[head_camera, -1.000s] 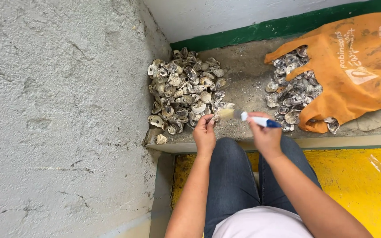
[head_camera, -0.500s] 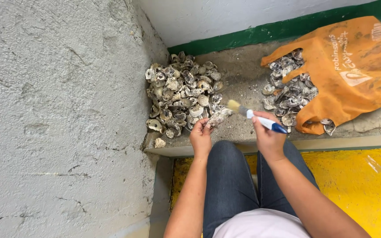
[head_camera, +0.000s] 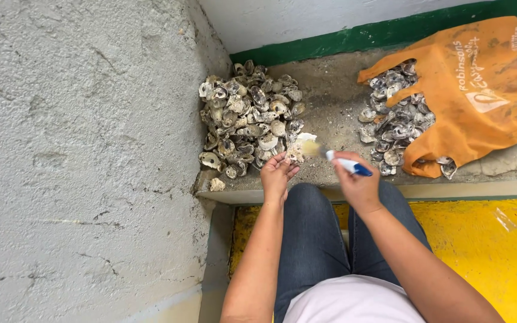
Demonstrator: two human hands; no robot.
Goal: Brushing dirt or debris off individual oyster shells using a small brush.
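My left hand [head_camera: 277, 174] pinches a pale oyster shell [head_camera: 295, 154] at the near edge of a big heap of grey oyster shells [head_camera: 248, 119] on a concrete ledge [head_camera: 330, 110]. My right hand [head_camera: 357, 185] grips a small brush with a blue and white handle [head_camera: 347, 165]; its yellowish bristles [head_camera: 310, 148] rest against the held shell. Both forearms reach forward over my knees in blue jeans.
An orange bag [head_camera: 480, 90] lies open on the ledge at the right, with more shells [head_camera: 394, 122] spilling from its mouth. A rough grey wall [head_camera: 79, 155] fills the left. A green strip [head_camera: 390, 33] runs behind the ledge. Yellow floor [head_camera: 486, 245] lies below.
The brush in my right hand has shifted slightly along the shell held by my left hand; both hands stay at the pile's near edge.
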